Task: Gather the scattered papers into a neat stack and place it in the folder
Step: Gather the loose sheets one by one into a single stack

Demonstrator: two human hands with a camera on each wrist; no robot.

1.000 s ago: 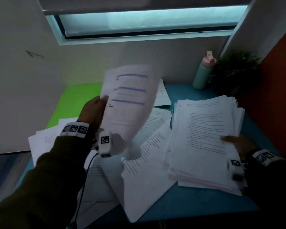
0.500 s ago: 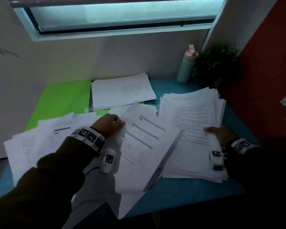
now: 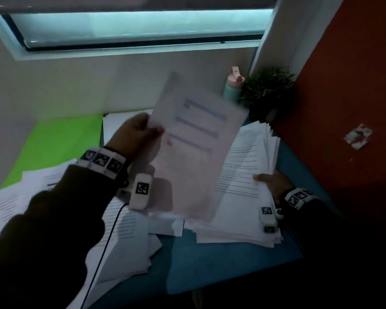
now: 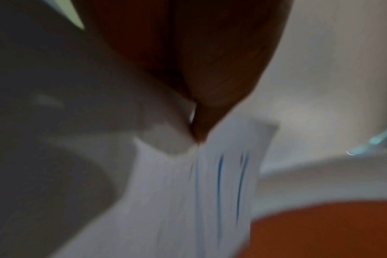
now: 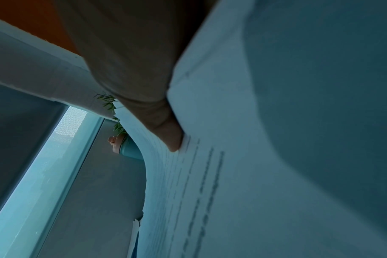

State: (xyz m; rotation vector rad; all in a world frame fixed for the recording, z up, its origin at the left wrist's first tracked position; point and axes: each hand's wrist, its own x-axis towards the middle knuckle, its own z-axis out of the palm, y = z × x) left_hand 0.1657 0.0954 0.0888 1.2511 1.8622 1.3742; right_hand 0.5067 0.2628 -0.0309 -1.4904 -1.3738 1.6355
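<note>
My left hand [image 3: 140, 132] pinches the left edge of a blurred sheet with blue lines [image 3: 194, 148], lifted above the desk; the left wrist view shows that sheet [image 4: 201, 183] hanging from my fingertips [image 4: 201, 125]. My right hand [image 3: 271, 182] holds the thick uneven stack of printed papers [image 3: 243, 181] by its right edge, thumb on top, and the stack bends upward there. The right wrist view shows my thumb [image 5: 166, 132] on the stack [image 5: 243, 174]. Loose sheets [image 3: 125, 237] lie scattered at the left and centre. The bright green folder [image 3: 60, 141] lies open at the back left.
A teal bottle with a pink cap [image 3: 232, 88] and a small potted plant [image 3: 267, 90] stand at the back right corner. The blue desk [image 3: 210, 264] meets a white wall behind and an orange wall [image 3: 343, 97] on the right. A cable [image 3: 107, 237] runs from my left wrist.
My left hand has raised the blue-lined sheet from low over the desk and carried it right, toward the stack. The right hand keeps its hold on the stack.
</note>
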